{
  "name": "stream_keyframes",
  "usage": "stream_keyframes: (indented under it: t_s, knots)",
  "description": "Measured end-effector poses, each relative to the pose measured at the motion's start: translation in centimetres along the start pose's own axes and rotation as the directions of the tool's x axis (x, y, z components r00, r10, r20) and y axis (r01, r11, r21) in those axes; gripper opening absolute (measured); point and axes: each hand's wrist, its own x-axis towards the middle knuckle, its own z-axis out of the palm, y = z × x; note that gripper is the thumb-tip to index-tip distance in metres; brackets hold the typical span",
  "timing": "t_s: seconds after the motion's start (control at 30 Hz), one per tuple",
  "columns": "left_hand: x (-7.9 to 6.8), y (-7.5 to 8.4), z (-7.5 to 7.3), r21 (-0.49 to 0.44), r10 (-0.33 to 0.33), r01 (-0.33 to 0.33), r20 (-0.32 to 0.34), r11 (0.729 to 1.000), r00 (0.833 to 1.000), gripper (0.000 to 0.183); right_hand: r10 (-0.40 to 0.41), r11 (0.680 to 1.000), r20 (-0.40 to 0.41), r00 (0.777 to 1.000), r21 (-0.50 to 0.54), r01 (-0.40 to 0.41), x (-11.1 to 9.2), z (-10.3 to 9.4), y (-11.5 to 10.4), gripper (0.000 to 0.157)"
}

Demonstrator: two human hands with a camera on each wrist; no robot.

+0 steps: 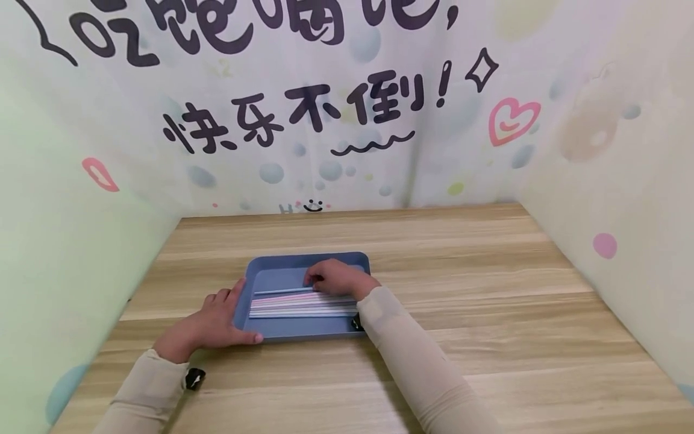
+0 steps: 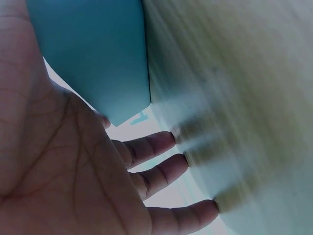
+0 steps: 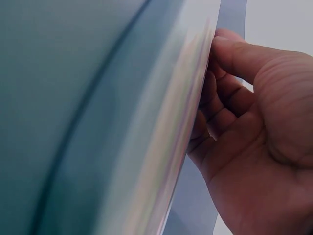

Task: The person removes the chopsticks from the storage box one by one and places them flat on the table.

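A shallow blue tray lies on the wooden table, with several thin, straw-like sticks side by side in it, white and pinkish. My left hand is spread around the tray's left end, thumb by the front corner. In the left wrist view its straight fingers reach down to the table beside the tray wall. My right hand is over the tray's far right part, fingers curled. In the right wrist view its thumb and forefinger pinch at the edge of the sticks; the farthest stick lies slightly apart.
The wooden table extends around the tray. A printed cloth wall stands behind it, with pale walls at the left and right. A small black device sits at the left cuff.
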Motion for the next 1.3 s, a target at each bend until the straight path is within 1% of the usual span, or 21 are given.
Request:
stream_keyframes:
  t_s: [0.13, 0.3, 0.53, 0.67, 0.83, 0.97, 1.07, 1.13, 1.3]
  knots:
    - [0.1, -0.1, 0.0, 0.003, 0.0, 0.0, 0.004, 1.0, 1.0, 0.13, 0.018, 1.0, 0.001, 1.0, 0.009, -0.018, 0.0, 0.1, 0.1, 0.016]
    - [0.0, -0.1, 0.2, 0.002, -0.007, 0.007, 0.007, 1.0, 1.0, 0.13, 0.02, 1.0, -0.002, 1.0, 0.008, -0.02, -0.1, 0.3, 0.0, 0.016]
    - [-0.1, -0.2, 0.2, 0.013, 0.008, -0.008, -0.017, 1.0, 1.0, 0.129, 0.014, 1.0, -0.011, 1.0, -0.017, -0.014, 0.1, 0.5, -0.2, 0.018]
    - [0.0, -0.3, 0.3, 0.009, -0.002, 0.002, -0.006, 1.0, 1.0, 0.13, 0.022, 1.0, -0.004, 1.0, -0.019, -0.022, 0.3, 0.7, -0.2, 0.019]
    - [-0.1, -0.2, 0.5, 0.006, -0.003, 0.003, -0.005, 1.0, 1.0, 0.129, 0.028, 0.999, -0.003, 1.0, -0.031, -0.028, 0.1, 0.9, -0.3, 0.02]
    - [-0.2, -0.1, 0.7, 0.014, -0.004, 0.004, -0.006, 1.0, 1.0, 0.129, 0.008, 0.998, -0.013, 1.0, -0.061, -0.009, -0.1, 1.1, -0.4, 0.022]
    - [-0.2, 0.0, 0.6, 0.015, 0.002, -0.002, -0.025, 1.0, 1.0, 0.128, -0.012, 0.997, -0.035, 0.999, -0.073, 0.009, -0.1, 0.9, -0.5, 0.024]
    - [-0.2, 0.1, 0.5, 0.014, 0.008, -0.008, -0.036, 1.0, 0.999, 0.128, -0.021, 0.997, -0.042, 0.999, -0.069, 0.018, 0.0, 0.7, -0.5, 0.025]
    - [-0.3, 0.1, 0.3, 0.018, 0.01, -0.009, -0.033, 1.0, 0.999, 0.128, -0.028, 0.997, -0.039, 0.999, -0.073, 0.026, 0.1, 0.5, -0.7, 0.024]
